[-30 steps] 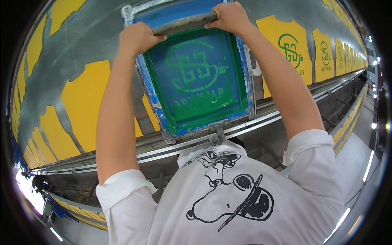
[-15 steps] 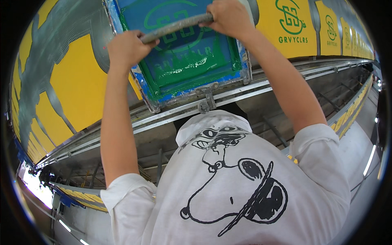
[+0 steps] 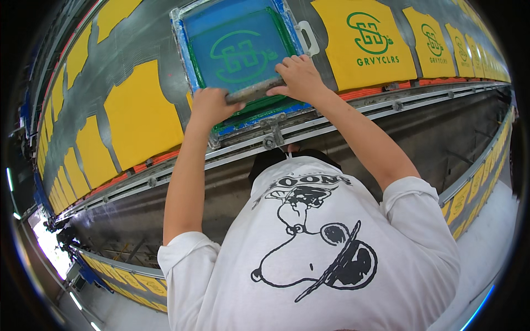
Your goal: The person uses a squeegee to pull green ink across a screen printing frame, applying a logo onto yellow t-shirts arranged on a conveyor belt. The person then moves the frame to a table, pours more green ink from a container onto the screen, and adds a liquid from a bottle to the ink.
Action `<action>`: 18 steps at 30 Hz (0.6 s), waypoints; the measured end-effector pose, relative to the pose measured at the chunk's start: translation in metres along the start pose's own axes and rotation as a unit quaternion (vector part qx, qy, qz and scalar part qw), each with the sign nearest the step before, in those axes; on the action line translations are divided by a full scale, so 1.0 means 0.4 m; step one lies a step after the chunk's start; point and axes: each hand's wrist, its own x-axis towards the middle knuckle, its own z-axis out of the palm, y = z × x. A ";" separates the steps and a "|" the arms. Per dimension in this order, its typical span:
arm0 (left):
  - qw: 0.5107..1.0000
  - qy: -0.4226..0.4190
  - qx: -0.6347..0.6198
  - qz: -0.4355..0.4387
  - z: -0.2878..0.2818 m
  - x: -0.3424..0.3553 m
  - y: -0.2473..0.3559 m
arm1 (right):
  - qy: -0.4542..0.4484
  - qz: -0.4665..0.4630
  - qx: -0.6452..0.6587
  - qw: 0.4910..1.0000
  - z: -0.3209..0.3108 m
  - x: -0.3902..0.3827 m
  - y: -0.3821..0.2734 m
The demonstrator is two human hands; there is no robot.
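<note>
Both my hands grip a grey squeegee (image 3: 255, 91) near the front end of a blue-framed printing screen (image 3: 194, 71). My left hand (image 3: 212, 108) closes round its left end, and my right hand (image 3: 301, 79) holds the right end. Green ink lines the screen's inner edges, and a green emblem shows through the mesh beyond the squeegee. The ink under the squeegee is mostly hidden by it and my hands. The screen lies on the long grey printing table (image 3: 185, 25), its near end at a clamp (image 3: 270, 132) on the rail.
To the right lie yellow garment pieces (image 3: 370, 74) printed with green emblems. Unprinted yellow pieces (image 3: 141, 113) lie to the left. A white handle (image 3: 307, 38) sticks out from the screen's right side. Metal rails (image 3: 353, 122) edge the table; another table with yellow pieces (image 3: 475, 187) stands behind me.
My hands have drawn the squeegee toward me, to the screen's near end. More of the emblem shows behind it. The head view has shifted, so more of the far table appears.
</note>
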 end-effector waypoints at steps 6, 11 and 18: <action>0.996 0.059 -0.065 0.004 0.043 0.043 0.063 | -0.051 0.047 0.028 0.997 0.051 -0.006 -0.014; 0.996 0.009 -0.081 0.018 0.064 0.080 0.034 | -0.163 0.084 0.055 0.982 0.059 0.000 0.000; 0.977 -0.149 -0.149 0.027 0.037 0.182 -0.044 | 0.114 0.267 0.102 0.952 0.075 0.058 0.199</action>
